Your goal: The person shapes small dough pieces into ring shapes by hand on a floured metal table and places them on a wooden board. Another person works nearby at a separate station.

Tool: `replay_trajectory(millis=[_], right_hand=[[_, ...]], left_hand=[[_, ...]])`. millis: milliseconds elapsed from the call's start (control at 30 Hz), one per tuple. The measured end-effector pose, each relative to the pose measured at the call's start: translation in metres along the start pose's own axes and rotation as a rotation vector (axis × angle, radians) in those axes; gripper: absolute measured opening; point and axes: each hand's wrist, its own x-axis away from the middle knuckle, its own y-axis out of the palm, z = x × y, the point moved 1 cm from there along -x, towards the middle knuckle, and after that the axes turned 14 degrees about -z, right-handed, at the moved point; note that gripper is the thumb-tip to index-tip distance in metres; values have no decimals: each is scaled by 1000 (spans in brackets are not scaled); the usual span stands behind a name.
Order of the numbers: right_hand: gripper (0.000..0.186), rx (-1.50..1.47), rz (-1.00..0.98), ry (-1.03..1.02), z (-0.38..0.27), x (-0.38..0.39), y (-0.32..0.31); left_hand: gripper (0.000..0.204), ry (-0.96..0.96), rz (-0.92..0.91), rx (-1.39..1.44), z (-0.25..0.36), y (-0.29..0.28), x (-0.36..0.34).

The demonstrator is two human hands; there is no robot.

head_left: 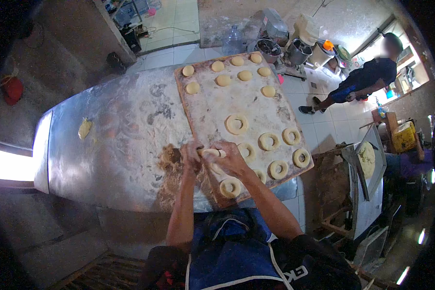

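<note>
Between curled fingers of the left hand point(192, 155) and right hand point(233, 160), holds a short piece of pale dough point(210, 153), with a narrow grip on either side. Lies directly between the two sets of fingertips: rightward from the left, leftward from the right, touching both, so nearer to neither. Runs lengthwise from hand to hand, across the front of the body, crossing the line of the left edge of the board point(212, 116). Points with one end into each grip; shows no clear front or back. With both ends hidden and the left hand blurred, cannot tell joined loop from plain strand, nor raised from resting. Has brown crumbs point(169, 158) just to the left on the metal table point(106, 159), and dough rings point(272, 170) to the right on the board.
</note>
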Motion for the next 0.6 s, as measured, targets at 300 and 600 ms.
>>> replay_trajectory(millis=[300, 600], right_hand=[[66, 786, 160, 60, 42, -22, -70], [53, 1160, 457, 176, 141, -85, -265]], left_hand=[[32, 39, -44, -1318, 42, 37, -41], [24, 122, -180, -1361, 42, 49, -38]])
